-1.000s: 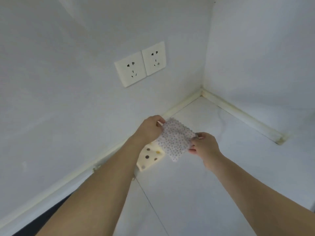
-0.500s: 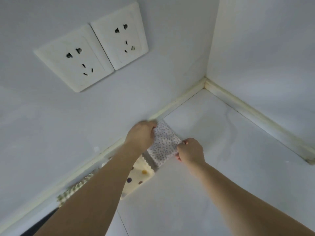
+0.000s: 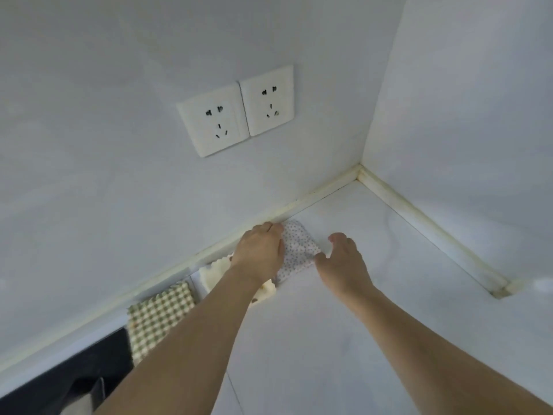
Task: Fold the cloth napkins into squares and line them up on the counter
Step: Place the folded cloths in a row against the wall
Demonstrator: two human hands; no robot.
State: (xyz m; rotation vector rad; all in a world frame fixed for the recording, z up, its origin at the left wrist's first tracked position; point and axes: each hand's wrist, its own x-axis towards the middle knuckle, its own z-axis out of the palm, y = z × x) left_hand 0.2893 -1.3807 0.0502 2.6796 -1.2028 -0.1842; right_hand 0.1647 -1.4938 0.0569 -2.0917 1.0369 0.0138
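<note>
A small white napkin with grey dots (image 3: 296,250) lies folded on the white counter (image 3: 374,310) against the back wall. My left hand (image 3: 260,253) rests flat on its left part, fingers reaching to its far corner. Just right of the dotted napkin is my right hand (image 3: 344,262), lifted slightly off the counter with relaxed fingers, its thumb near the cloth's right edge. Left of it a cream napkin with brown dots (image 3: 215,272) lies partly under my left forearm. Further left lies a green-and-cream checked napkin (image 3: 158,316).
Two white wall sockets (image 3: 236,113) sit on the back wall above the napkins. The counter ends in a corner (image 3: 359,172) at the right, edged by a yellowed sealing strip. A dark surface (image 3: 59,378) begins at the lower left.
The dotted napkin went from held in the air between both hands to lying on the counter by the wall. My right hand has let go of it and opened.
</note>
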